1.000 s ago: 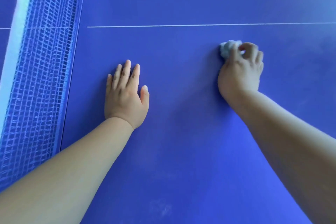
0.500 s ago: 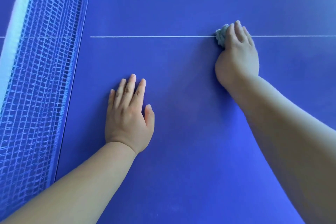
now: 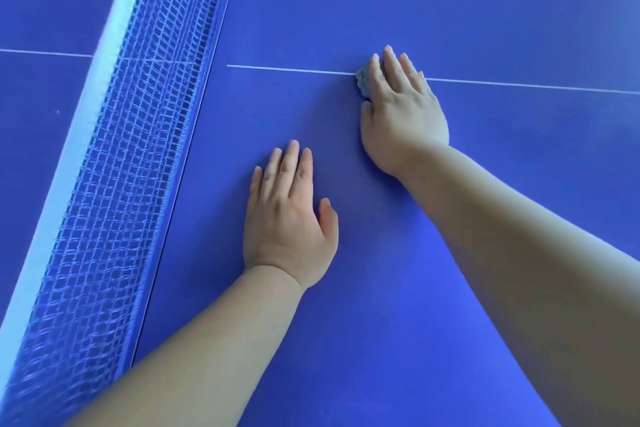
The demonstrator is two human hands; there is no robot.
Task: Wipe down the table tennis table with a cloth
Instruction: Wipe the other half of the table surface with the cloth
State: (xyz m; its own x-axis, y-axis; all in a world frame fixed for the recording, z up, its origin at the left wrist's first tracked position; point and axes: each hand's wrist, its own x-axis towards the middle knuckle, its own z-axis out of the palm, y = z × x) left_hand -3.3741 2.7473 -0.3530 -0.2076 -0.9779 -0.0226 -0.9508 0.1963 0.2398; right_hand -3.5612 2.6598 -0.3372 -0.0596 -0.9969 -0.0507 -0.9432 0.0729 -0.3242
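The blue table tennis table fills the view. My left hand rests flat on it, palm down, fingers straight and together, a little right of the net. My right hand lies further away, on the white centre line. Its fingers stretch flat over a small grey-blue cloth and press it to the surface. Only the cloth's left edge shows beside the index finger and thumb; the rest is hidden under the hand.
A blue net with a white top band runs diagonally down the left side. The other half of the table lies beyond it. Blue surface stretches right of and beyond my right hand.
My right hand has pushed the cloth away from me onto the white line, then leftward toward the net. Its fingers have flattened from a curl. The left hand has stayed planted.
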